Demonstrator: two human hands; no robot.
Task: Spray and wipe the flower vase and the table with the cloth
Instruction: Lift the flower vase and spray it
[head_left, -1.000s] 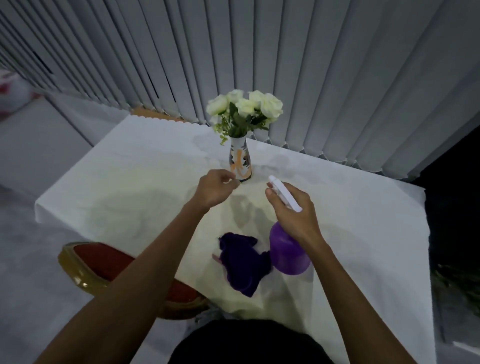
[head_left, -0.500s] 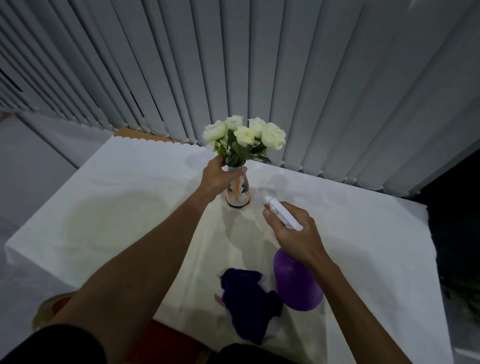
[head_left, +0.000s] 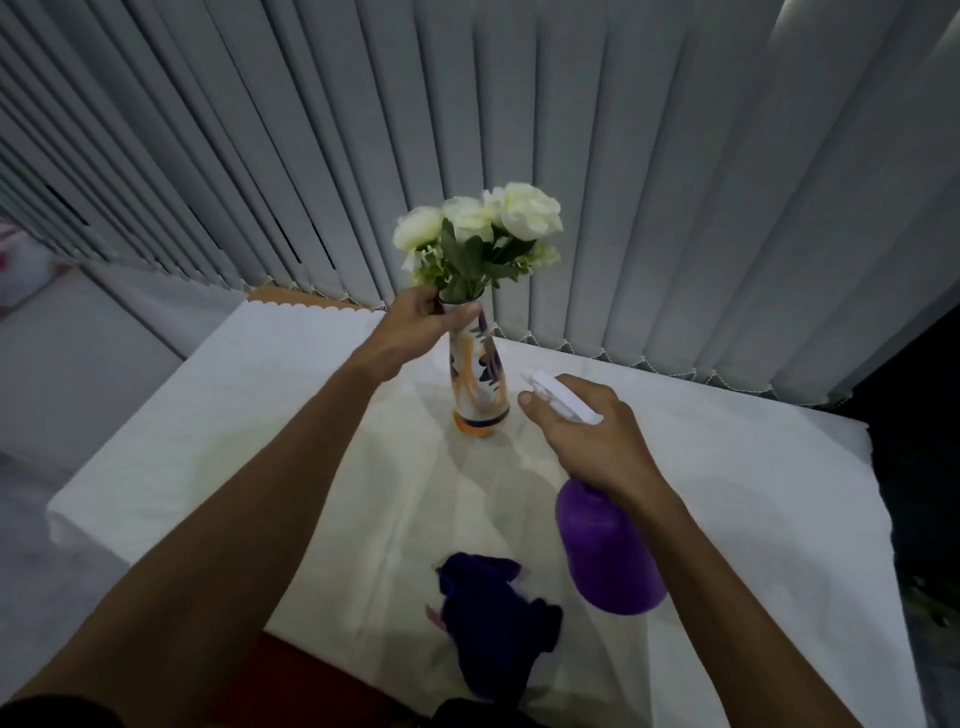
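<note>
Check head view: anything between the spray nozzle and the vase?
Nothing. In the head view, only bare white tablecloth shows in the gap between the spray bottle nozzle and the vase. The cloth lies nearer the person.

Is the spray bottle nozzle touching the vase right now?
Apart. The head view shows bare tablecloth between the spray bottle nozzle and the vase.

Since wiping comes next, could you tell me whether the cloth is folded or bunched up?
Bunched up: the cloth lies crumpled in an uneven heap on the table, untouched by either hand.
</note>
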